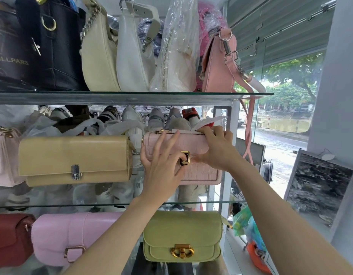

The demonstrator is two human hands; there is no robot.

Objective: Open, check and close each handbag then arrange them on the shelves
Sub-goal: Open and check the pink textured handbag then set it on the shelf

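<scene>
- The glass shelves [132, 95] fill the view in three tiers, the top pane running across at about twelve o'clock.
- On the top tier, from ten o'clock to one o'clock, stand a black handbag [52, 46], a cream shoulder bag [98, 56], a white shoulder bag [132, 62], a bag in clear plastic wrap [177, 56] and a pink strap bag [217, 72].
- The beige flap bag [74, 159] sits on the middle tier at nine o'clock, just beside the task's bag.
- The pale pink croc-textured handbag [199, 173] stands upright at the centre, at the right end of the middle tier.
- On the bottom tier, a lilac-pink bag [72, 235] lies at seven o'clock and a yellow-green bag [181, 231] at six o'clock.
- The left hand [163, 165] lies over the pink bag's front, fingers spread and straight against the flap.
- The right hand [215, 147] grips the bag's top right edge, fingers curled over it, thumb reaching to the clasp.
- The gold clasp [184, 158] sits between the two hands.
</scene>
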